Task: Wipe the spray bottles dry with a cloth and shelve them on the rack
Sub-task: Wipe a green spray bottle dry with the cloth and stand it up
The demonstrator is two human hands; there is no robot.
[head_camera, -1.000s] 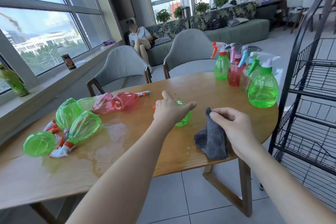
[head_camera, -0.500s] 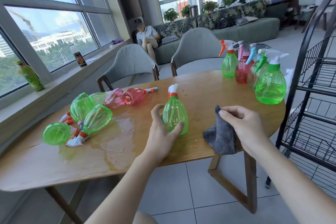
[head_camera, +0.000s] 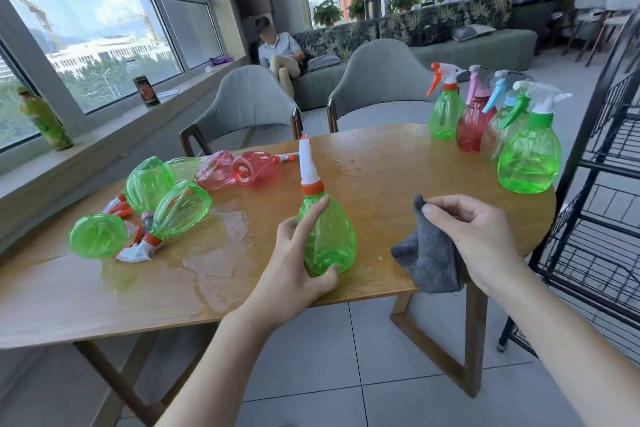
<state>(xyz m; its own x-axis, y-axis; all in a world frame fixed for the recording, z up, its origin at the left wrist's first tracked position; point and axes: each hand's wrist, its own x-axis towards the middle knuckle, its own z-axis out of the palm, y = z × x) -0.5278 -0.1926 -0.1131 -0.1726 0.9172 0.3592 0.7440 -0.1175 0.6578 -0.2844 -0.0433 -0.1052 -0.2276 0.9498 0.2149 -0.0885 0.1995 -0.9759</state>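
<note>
rack (head_camera: 595,204): right of my right hand (head_camera: 474,239), cut off by the picture's edge
cloth (head_camera: 429,253): partly hidden under my right palm
upright bottles (head_camera: 491,121): beyond my right fingers, overlapping, rear ones blurred

Wet spray bottles, a grey cloth and a rack

A translucent green plastic spray bottle (head_camera: 329,236) stands upright near the table's front edge; a crumpled grey microfibre cloth (head_camera: 427,253) hangs beside it, a black wire rack (head_camera: 595,204) right.

Upright bottles (head_camera: 491,128) before rack (head_camera: 609,163).
</note>
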